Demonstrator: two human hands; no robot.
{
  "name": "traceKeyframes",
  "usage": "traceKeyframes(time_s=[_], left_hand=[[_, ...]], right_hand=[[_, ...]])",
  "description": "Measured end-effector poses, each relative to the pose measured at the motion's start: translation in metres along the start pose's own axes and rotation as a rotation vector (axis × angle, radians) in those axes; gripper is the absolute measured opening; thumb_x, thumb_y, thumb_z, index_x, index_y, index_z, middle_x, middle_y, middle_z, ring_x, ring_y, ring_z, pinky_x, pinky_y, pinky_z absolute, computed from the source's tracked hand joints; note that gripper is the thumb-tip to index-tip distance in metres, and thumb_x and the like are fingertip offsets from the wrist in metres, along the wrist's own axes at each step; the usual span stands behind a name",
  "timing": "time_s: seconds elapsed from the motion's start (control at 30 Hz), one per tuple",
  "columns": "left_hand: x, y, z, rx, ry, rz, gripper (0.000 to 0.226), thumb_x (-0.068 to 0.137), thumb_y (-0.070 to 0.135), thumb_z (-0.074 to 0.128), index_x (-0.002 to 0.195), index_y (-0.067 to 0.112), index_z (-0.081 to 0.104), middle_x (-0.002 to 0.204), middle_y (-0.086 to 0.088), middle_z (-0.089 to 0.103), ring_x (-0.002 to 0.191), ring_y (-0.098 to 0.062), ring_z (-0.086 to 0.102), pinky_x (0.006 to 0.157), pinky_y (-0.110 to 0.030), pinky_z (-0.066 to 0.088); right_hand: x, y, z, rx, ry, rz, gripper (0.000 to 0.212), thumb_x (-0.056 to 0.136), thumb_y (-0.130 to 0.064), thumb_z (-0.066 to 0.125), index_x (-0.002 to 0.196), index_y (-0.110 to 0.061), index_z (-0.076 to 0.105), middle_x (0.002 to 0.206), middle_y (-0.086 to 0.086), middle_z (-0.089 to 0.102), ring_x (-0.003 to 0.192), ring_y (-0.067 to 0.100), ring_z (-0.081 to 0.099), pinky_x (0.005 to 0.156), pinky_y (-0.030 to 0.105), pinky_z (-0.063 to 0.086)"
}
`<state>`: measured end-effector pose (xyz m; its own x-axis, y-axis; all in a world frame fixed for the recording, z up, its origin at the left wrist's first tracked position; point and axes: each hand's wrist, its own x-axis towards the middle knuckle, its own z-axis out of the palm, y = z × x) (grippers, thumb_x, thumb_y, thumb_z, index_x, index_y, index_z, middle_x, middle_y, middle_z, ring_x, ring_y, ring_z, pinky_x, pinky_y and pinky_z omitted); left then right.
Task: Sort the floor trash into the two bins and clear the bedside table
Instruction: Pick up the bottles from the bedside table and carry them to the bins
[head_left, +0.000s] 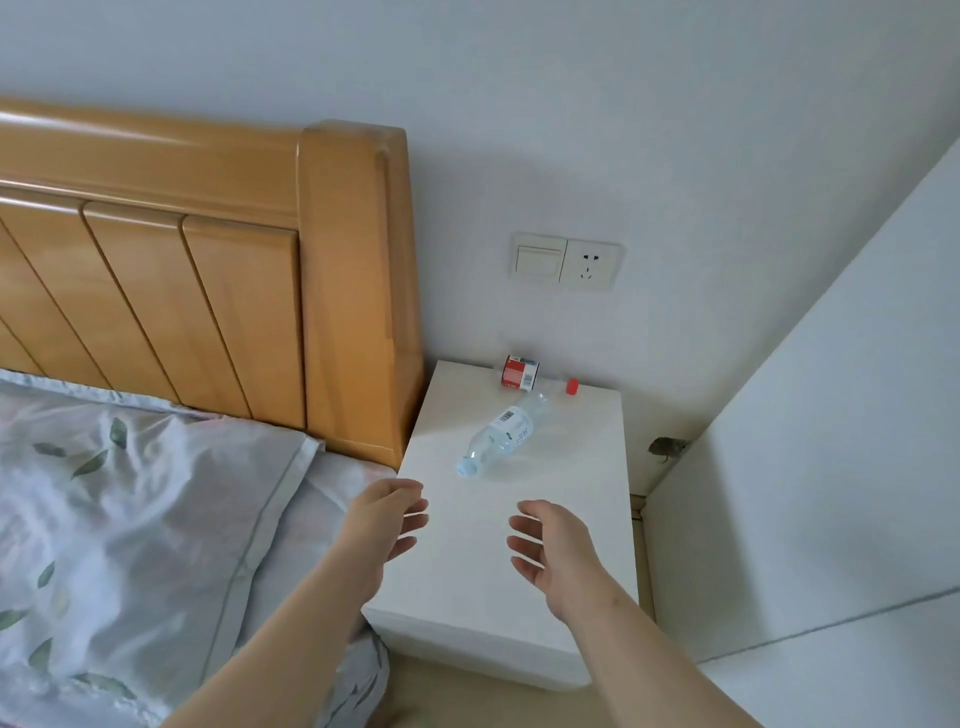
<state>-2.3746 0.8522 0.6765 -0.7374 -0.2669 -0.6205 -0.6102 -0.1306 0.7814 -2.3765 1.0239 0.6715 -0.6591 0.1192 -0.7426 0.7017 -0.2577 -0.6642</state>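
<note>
Bottle lies on table beyond released left grip and released right grip.

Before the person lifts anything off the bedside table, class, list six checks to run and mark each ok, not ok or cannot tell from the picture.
1. Left hand free: ok, open, holding nothing.
2. Right hand free: ok, open, holding nothing.
3. Way to the bottle clear: ok, it lies on its side on the bedside table, nothing over it.
4. Bottle capped: cannot tell; a red cap lies apart near the back edge.
5. Can found: ok, on its side at the back by the wall.
6. Bins in sight: not ok, none in view.
</note>
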Motion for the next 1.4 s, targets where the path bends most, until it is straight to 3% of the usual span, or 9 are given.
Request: traceKeyframes(time_s=[0.47, 0.67, 0.83, 1.1, 1.17, 1.2, 1.27, 1.33, 1.4], left_hand=[[0.135, 0.017, 0.048, 0.225, 0.009, -0.155, 0.008, 0.091, 0.015, 0.048, 0.088, 0.016, 0.056, 0.088, -0.003, 0.060, 0.076, -0.014, 0.058, 0.068, -0.027, 0.045], [0.185, 0.004, 0.100, 0.297, 0.095, -0.193, 0.024, 0.089, 0.015, 0.054, 0.113, 0.014, 0.054, 0.085, -0.005, 0.053, 0.071, -0.018, 0.050, 0.065, -0.027, 0.042], [0.208, -0.015, 0.140, 0.420, 0.182, -0.219, 0.048, 0.088, 0.019, 0.059, 0.133, 0.017, 0.042, 0.128, -0.010, 0.041, 0.068, -0.015, 0.047, 0.054, -0.024, 0.037], [0.231, -0.039, 0.161, 0.412, 0.297, -0.311, 0.053, 0.083, 0.018, 0.066, 0.131, 0.017, 0.043, 0.129, -0.011, 0.038, 0.074, -0.019, 0.049, 0.058, -0.026, 0.040], [0.235, -0.042, 0.162, 0.418, 0.294, -0.289, 0.052, 0.082, 0.014, 0.066, 0.129, 0.017, 0.045, 0.129, -0.011, 0.040, 0.070, -0.016, 0.048, 0.052, -0.024, 0.037], [0.238, -0.043, 0.162, 0.417, 0.303, -0.280, 0.052, 0.082, 0.013, 0.065, 0.129, 0.018, 0.045, 0.128, -0.010, 0.041, 0.071, -0.017, 0.049, 0.052, -0.023, 0.037], [0.243, -0.046, 0.162, 0.425, 0.314, -0.269, 0.050, 0.082, 0.012, 0.064, 0.128, 0.019, 0.046, 0.124, -0.008, 0.041, 0.078, -0.021, 0.051, 0.054, -0.024, 0.038], [0.247, -0.046, 0.160, 0.436, 0.324, -0.268, 0.045, 0.083, 0.012, 0.062, 0.125, 0.020, 0.048, 0.117, -0.005, 0.042, 0.080, -0.021, 0.051, 0.054, -0.024, 0.038], [0.250, -0.046, 0.158, 0.426, 0.324, -0.272, 0.037, 0.083, 0.011, 0.062, 0.117, 0.019, 0.053, 0.110, -0.004, 0.046, 0.073, -0.020, 0.051, 0.052, -0.023, 0.037]], right_hand=[[0.106, -0.056, -0.003, 0.051, 0.114, 0.100, 0.016, 0.091, -0.016, 0.053, 0.104, -0.010, 0.060, 0.095, 0.006, 0.063, 0.082, 0.021, 0.060, 0.068, 0.031, 0.048], [0.179, -0.086, -0.023, -0.050, 0.064, 0.143, 0.011, 0.092, -0.017, 0.051, 0.100, -0.013, 0.058, 0.089, 0.004, 0.061, 0.075, 0.018, 0.058, 0.066, 0.029, 0.047], [0.234, -0.108, -0.047, -0.185, -0.001, 0.223, 0.009, 0.091, -0.016, 0.050, 0.086, -0.016, 0.057, 0.086, 0.003, 0.058, 0.070, 0.017, 0.056, 0.061, 0.027, 0.045], [0.327, -0.168, -0.056, -0.450, 0.083, 0.107, 0.020, 0.090, -0.007, 0.041, 0.072, -0.012, 0.049, 0.074, 0.005, 0.051, 0.062, 0.019, 0.050, 0.057, 0.028, 0.038], [0.349, -0.175, -0.051, -0.510, 0.088, 0.009, 0.013, 0.087, -0.007, 0.041, 0.086, -0.005, 0.053, 0.081, 0.010, 0.049, 0.072, 0.024, 0.046, 0.066, 0.032, 0.037], [0.361, -0.176, -0.046, -0.528, 0.079, -0.026, 0.023, 0.087, -0.010, 0.044, 0.107, -0.006, 0.055, 0.091, 0.010, 0.051, 0.081, 0.024, 0.046, 0.073, 0.033, 0.040], [0.379, -0.179, -0.041, -0.571, 0.062, -0.055, 0.054, 0.089, -0.015, 0.050, 0.141, -0.019, 0.036, 0.125, 0.007, 0.050, 0.100, 0.023, 0.047, 0.093, 0.037, 0.044], [0.395, -0.179, -0.034, -0.635, 0.047, -0.078, 0.063, 0.089, -0.012, 0.049, 0.147, -0.022, 0.026, 0.141, 0.006, 0.041, 0.105, 0.022, 0.046, 0.097, 0.040, 0.043], [0.409, -0.176, -0.030, -0.720, 0.026, -0.082, 0.059, 0.090, -0.008, 0.045, 0.146, -0.019, 0.030, 0.140, 0.008, 0.042, 0.103, 0.024, 0.046, 0.094, 0.039, 0.044]])
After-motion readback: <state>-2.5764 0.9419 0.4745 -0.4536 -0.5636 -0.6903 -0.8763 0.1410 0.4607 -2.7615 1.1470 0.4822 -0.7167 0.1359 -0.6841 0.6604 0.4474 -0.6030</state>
